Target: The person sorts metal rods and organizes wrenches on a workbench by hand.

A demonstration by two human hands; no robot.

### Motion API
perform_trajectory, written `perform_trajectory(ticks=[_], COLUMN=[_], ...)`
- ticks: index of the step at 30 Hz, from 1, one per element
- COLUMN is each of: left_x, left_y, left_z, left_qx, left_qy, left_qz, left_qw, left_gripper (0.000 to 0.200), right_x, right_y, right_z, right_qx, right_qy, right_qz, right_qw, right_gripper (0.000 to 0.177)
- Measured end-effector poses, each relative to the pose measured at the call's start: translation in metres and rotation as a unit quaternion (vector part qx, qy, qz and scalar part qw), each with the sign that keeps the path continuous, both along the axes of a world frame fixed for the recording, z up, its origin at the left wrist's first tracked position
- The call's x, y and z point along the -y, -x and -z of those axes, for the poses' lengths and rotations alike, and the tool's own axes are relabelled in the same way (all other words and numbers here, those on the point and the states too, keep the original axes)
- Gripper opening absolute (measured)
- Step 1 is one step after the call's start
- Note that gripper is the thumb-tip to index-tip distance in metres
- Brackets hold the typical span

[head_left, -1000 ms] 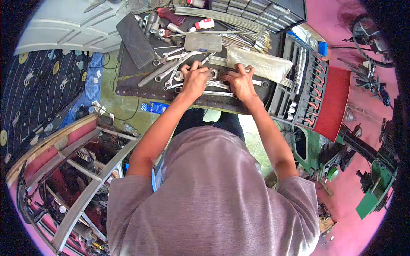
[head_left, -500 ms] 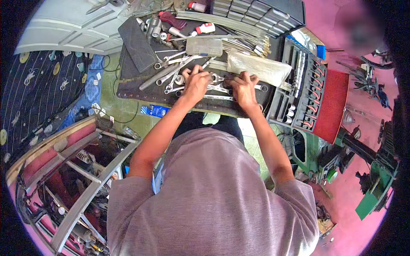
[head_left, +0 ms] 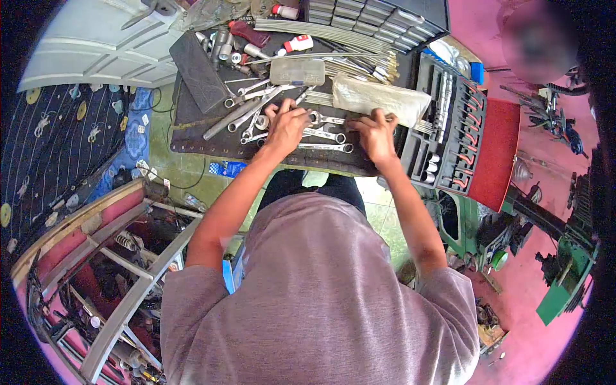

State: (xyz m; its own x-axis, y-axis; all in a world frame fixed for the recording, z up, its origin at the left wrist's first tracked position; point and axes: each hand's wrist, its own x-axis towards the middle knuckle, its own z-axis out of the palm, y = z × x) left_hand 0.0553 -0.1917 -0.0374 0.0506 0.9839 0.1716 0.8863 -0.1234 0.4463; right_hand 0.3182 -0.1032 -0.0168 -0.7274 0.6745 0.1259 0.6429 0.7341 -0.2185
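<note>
My left hand rests with bent fingers over a spread of wrenches, some showing on both sides of it. What lies under its fingers is hidden. A short wrench lies between my hands, its right end reaching the fingertips of my right hand. That hand is curled just below a clear plastic packet. Two more wrenches, an upper one and a lower one, lie near the mat's front edge. A clear plastic box sits beyond my left hand.
A socket set case with a red flap stands at the right. Thin rods, a red-and-white bottle and sockets lie at the back. A drawer cabinet stands behind; a dark flat piece is at the left.
The bench has shifted slightly left in view. My right hand has moved right, away from my left hand, and more of the wrenches between them shows.
</note>
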Motion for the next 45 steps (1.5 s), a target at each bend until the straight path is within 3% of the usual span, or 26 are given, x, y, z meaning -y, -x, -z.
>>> perform_trajectory(ticks=[4,8,10,16,24,29,32,38,45], left_x=[0.001,0.001,0.001,0.000,-0.002,-0.002,0.000,0.000,-0.002], left_y=[-0.002,-0.006,-0.006,-0.003,-0.004,-0.006,-0.009,-0.011,-0.007], left_z=[0.004,0.006,0.005,0.004,0.001,0.001,-0.001,-0.006,-0.009], left_qx=[0.014,-0.007,-0.018,-0.028,-0.019,-0.012,-0.027,-0.025,-0.056], left_qy=[-0.014,-0.018,-0.016,-0.022,-0.019,-0.003,-0.007,0.010,0.012], left_qz=[-0.011,-0.018,-0.023,-0.007,-0.012,-0.022,-0.029,-0.032,-0.013], left_qw=[1.000,1.000,0.999,0.999,1.000,1.000,0.999,0.999,0.998], left_gripper=[0.018,0.017,0.018,0.018,0.017,0.017,0.016,0.023,0.022], right_x=[-0.001,0.008,0.010,0.008,0.004,0.004,0.005,0.013,0.009], right_y=[-0.005,0.062,0.084,0.047,-0.070,-0.044,-0.003,0.079,0.004], right_z=[-0.007,0.022,0.024,0.012,-0.006,-0.001,0.007,0.019,0.000], right_qx=[0.032,-0.030,-0.040,-0.023,-0.006,-0.001,-0.047,-0.040,-0.002], right_qy=[0.023,-0.045,-0.025,0.020,-0.003,0.017,-0.023,0.013,0.025], right_qz=[0.000,-0.043,-0.050,-0.035,0.087,0.073,0.005,-0.035,0.028], right_qw=[0.999,0.998,0.998,0.999,0.996,0.997,0.999,0.998,0.999], right_gripper=[0.042,0.035,0.032,0.023,0.045,0.044,0.036,0.028,0.033])
